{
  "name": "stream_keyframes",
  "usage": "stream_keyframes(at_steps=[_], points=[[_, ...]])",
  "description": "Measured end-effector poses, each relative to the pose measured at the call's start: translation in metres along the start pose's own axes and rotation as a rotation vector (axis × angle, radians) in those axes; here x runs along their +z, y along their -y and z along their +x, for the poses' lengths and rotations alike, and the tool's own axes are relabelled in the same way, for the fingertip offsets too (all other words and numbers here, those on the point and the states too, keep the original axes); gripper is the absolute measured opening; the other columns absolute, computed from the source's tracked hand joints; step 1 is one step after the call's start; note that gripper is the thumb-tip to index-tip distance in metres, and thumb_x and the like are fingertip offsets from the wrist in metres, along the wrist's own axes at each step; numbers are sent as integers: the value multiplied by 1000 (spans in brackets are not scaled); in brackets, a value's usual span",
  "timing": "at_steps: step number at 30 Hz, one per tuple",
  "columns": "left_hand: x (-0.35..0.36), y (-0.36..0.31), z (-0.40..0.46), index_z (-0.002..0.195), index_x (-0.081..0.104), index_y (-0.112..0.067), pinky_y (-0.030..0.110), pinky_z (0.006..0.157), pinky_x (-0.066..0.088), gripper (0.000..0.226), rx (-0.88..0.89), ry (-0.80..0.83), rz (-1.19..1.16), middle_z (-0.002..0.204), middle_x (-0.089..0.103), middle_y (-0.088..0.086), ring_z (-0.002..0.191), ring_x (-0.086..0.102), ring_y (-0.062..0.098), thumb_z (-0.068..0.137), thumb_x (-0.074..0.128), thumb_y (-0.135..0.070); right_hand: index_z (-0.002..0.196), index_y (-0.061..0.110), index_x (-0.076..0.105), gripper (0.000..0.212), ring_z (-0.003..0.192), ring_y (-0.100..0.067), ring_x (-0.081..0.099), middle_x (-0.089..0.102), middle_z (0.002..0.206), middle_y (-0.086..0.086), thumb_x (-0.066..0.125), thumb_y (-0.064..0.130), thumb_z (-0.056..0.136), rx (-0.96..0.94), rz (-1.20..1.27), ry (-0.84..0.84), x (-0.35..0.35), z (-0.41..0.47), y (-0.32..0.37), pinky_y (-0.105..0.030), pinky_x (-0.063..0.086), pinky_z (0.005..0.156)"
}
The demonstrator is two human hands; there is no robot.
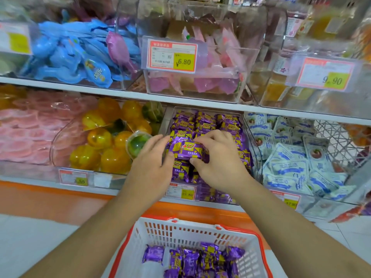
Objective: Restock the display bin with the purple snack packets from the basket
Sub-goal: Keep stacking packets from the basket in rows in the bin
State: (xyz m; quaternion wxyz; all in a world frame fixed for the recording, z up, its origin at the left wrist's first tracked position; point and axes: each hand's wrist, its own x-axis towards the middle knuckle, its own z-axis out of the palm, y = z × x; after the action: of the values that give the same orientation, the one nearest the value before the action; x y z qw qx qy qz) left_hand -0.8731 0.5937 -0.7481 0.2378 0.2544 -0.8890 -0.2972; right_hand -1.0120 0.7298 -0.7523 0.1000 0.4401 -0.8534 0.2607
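Gripping purple packet [188, 150] | both hands | tags read 6.80, 9.90

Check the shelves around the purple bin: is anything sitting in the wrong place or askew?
Yes. One purple pouch lies among the blue pouches in the upper left bin, the only one of its colour there. Also, a green jelly cup sits tipped at the yellow-cup bin's right edge, beside the left hand. The purple snack packets look orderly.
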Motion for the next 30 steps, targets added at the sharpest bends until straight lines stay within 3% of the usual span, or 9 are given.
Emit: stream_keyframes(at_steps=[6,11,14,17,23,27,30], points=[[4,12,0,157,38,-32,38,124,27,50,45,87,38,163,32,-12,150,24,5,108,38,-39,141,31,60,57,132,-25,36,51,135,5,67,56,91,-12,-152,70,16,13,4,-42,30,111],[4,22,-2,158,35,-35,41,127,20,54,102,153,101,168,23,-12,156,10,6,106,30,-48,150,28,49,61,138,-22,37,49,145,4,62,50,94,-76,-82,71,9,3,6,-44,33,113],[3,22,-2,160,32,-35,34,128,12,51,97,167,82,169,18,-14,156,4,3,110,35,-43,150,30,50,56,141,-20,40,49,149,6,50,50,98,-122,-85,114,9,-11,8,-43,30,115],[2,20,-3,161,27,-34,26,125,7,53,89,180,78,170,14,-15,155,0,1,110,34,-42,158,37,36,59,153,-14,25,34,164,10,35,57,102,-120,-130,192,12,-21,7,-45,18,125],[2,21,-3,162,24,-33,32,128,7,55,101,215,110,171,11,-13,156,-2,3,109,35,-42,163,40,21,66,158,-17,12,24,169,11,20,63,101,-107,-210,222,16,-24,9,-47,8,128],[-2,17,-7,162,23,-34,40,129,11,55,100,219,106,171,12,-13,157,-1,5,109,34,-43,163,44,12,68,160,-18,0,11,173,13,19,66,99,-89,-173,253,12,-27,8,-50,5,129],[-8,11,-19,161,29,-33,37,128,15,53,137,165,89,169,21,-11,156,8,7,109,37,-42,163,45,11,68,160,-17,-1,10,173,13,25,64,100,-93,-130,216,0,-41,11,-48,6,129]])
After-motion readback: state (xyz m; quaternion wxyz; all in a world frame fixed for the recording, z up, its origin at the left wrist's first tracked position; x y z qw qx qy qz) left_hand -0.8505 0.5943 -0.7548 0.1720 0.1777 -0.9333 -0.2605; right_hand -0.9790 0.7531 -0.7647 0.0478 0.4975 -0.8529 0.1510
